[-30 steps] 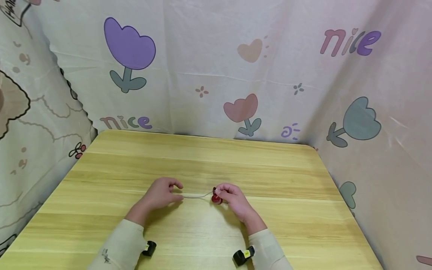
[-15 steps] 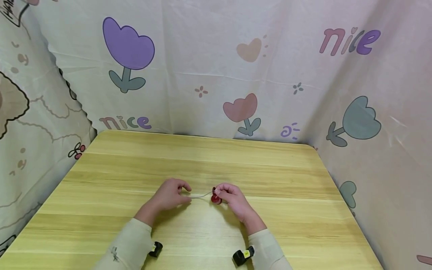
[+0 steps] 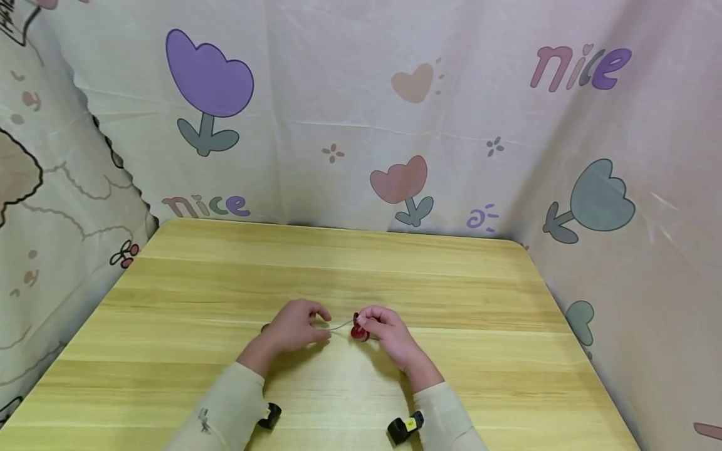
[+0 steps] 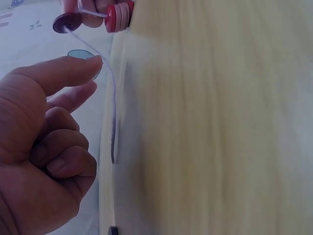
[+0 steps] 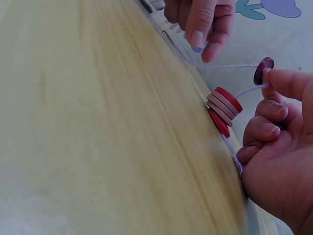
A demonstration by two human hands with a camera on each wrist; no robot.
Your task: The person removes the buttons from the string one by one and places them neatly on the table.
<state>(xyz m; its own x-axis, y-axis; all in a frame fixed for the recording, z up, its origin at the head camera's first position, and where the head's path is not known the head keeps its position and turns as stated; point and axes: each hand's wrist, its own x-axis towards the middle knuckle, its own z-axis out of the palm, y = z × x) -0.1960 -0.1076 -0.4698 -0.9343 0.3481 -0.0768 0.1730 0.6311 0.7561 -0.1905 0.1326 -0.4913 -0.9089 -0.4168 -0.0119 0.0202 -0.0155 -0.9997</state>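
Observation:
In the right wrist view, my right hand (image 5: 279,122) pinches a dark red button (image 5: 264,71) on edge between thumb and forefinger. A pale string (image 5: 225,66) runs through it. Below on the string hangs a stack of red and pink buttons (image 5: 225,105), close to the tabletop. The string's free end reaches left past my left hand (image 3: 296,326), whose thumb and forefinger are apart. In the left wrist view the string (image 4: 113,93) passes beside the left fingertip (image 4: 95,63), seemingly not gripped, and its end lies low near the table.
A dark round piece (image 3: 265,327) lies on the wooden table (image 3: 338,269), partly hidden behind my left wrist. Black wrist cameras (image 3: 405,428) sit under both sleeves. A patterned cloth (image 3: 327,75) hangs behind the table and along both sides.
My left hand has moved right along the string, closer to my right hand. This uncovers the dark round piece behind the left wrist. The right hand holds the button nearly still.

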